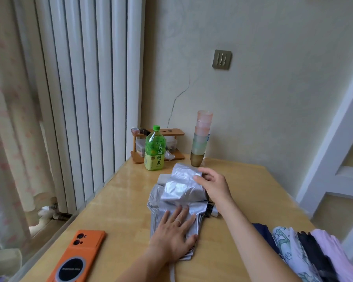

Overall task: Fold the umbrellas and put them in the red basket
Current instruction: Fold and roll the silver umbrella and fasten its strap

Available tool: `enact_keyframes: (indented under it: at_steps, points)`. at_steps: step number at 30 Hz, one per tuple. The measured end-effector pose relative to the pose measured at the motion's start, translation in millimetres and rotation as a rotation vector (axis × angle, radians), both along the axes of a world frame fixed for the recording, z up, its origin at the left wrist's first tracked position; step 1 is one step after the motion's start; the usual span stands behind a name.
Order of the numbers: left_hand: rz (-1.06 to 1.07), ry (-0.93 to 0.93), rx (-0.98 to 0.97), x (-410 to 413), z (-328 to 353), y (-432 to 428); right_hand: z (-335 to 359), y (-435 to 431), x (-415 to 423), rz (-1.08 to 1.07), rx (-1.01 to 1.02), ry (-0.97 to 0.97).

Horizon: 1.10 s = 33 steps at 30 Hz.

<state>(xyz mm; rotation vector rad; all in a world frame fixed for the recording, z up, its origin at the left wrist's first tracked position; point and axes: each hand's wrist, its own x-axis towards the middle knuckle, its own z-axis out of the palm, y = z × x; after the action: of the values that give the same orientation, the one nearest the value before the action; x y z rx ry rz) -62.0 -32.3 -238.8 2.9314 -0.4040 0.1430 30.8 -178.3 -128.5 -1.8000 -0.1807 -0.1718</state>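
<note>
silver umbrella [178,197], half folded on surface [118,200]: left hand [174,231] pressed flat, fingers wide; right hand [213,186] pinched its far flap. behind it, rack [172,131] boxes [140,145], contents unclear. right of it, further umbrellas [289,247] cut off.

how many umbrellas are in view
5. The silver umbrella lies mid-table; the navy umbrella, white patterned umbrella, black umbrella and pink umbrella lie side by side at the lower right, partly cut off, so more may be hidden.
</note>
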Motion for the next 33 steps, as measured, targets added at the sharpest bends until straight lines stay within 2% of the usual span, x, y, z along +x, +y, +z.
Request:
enact_keyframes:
  at_steps: [2, 4, 7, 9, 10, 13, 15, 19, 22, 24, 27, 29, 31, 33]
  points:
    - [0.002, 0.006, 0.001, -0.6, 1.3, -0.1, 1.9, 3.1, -2.5, -0.063, -0.013, -0.087]
    - [0.004, 0.014, -0.004, -0.5, 1.0, -0.5, 5.2, 4.6, -3.9, -0.104, 0.076, -0.171]
    - [0.008, 0.006, -0.012, 0.3, -0.9, -0.4, 13.6, 6.7, -8.0, -0.085, 0.403, -0.078]
    - [0.010, 0.000, -0.009, 0.0, -1.4, 0.3, 11.4, 5.1, -5.8, -0.080, 0.488, 0.005]
    - [0.011, 0.001, -0.008, -0.6, -1.2, 0.4, 9.7, 3.9, -6.0, -0.083, 0.451, 0.032]
    - [0.008, 0.012, -0.011, -1.8, 0.9, -0.1, 2.0, -0.1, -4.9, -0.135, 0.162, 0.075]
    - [0.005, 0.017, -0.008, -1.9, 2.4, -0.3, -0.2, -3.3, -5.9, -0.191, 0.035, 0.027]
    - [-0.002, 0.028, -0.010, -1.5, 3.1, 0.5, 4.1, -10.6, -5.5, -0.235, 0.009, -0.125]
    - [0.002, 0.022, -0.054, -0.4, 1.9, 1.6, 12.4, -11.0, -10.6, -0.069, 0.156, -0.088]
    - [0.006, 0.010, -0.110, 1.5, 0.5, 4.2, 13.0, -11.3, -13.9, 0.019, 0.150, -0.049]
    - [0.002, -0.014, -0.186, 2.8, -0.1, 6.7, 5.6, -10.9, -20.7, 0.048, -0.032, -0.003]
    - [-0.003, -0.002, -0.199, 4.8, -0.2, 7.8, -0.5, -10.9, -26.2, 0.011, -0.243, -0.086]
    - [-0.024, 0.012, -0.325, 3.8, 6.8, 9.2, -5.4, -10.0, -36.1, 0.013, -0.384, -0.230]
    - [-0.013, 0.022, -0.675, 2.4, 13.2, 12.6, -11.3, -9.7, -50.1, 0.041, -0.430, -0.335]
